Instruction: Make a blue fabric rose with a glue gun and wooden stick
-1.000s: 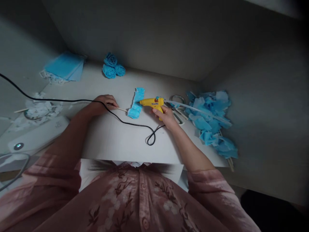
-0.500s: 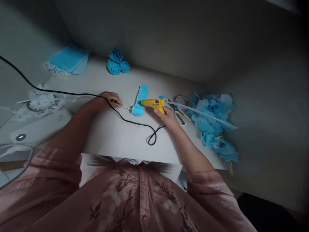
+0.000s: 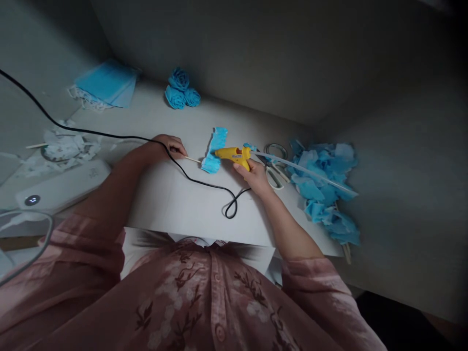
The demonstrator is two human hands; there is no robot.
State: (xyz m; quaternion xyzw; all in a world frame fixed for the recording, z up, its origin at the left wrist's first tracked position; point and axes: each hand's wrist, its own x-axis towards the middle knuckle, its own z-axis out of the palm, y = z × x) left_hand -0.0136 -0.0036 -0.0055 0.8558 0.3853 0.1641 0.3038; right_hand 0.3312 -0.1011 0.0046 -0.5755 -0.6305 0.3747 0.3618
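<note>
My left hand (image 3: 173, 146) pinches a thin wooden stick (image 3: 192, 159), whose far end meets the lower part of a crinkled blue strip (image 3: 215, 148). The strip lies on the white table, running away from me. My right hand (image 3: 254, 175) is wrapped round a yellow glue gun (image 3: 234, 155). Its nozzle points left and sits at the strip's middle; whether it touches cannot be made out. A long clear glue stick (image 3: 307, 171) sticks out of the gun's back. The black cord (image 3: 204, 185) loops below the gun and crosses over my left wrist.
Three blue fabric roses (image 3: 179, 91) stand at the back, left of them a stack of blue face masks (image 3: 106, 84). White scraps (image 3: 66, 147) and a white power bank (image 3: 66, 186) lie left. Scissors (image 3: 275, 176), a tape roll (image 3: 276, 150) and blue scraps (image 3: 321, 170) are right.
The glue gun's nozzle stays near the strip's middle, with only a slight shift. The strip's lower end looks a little less spread. Both hands keep their grips; the whole view has shifted slightly.
</note>
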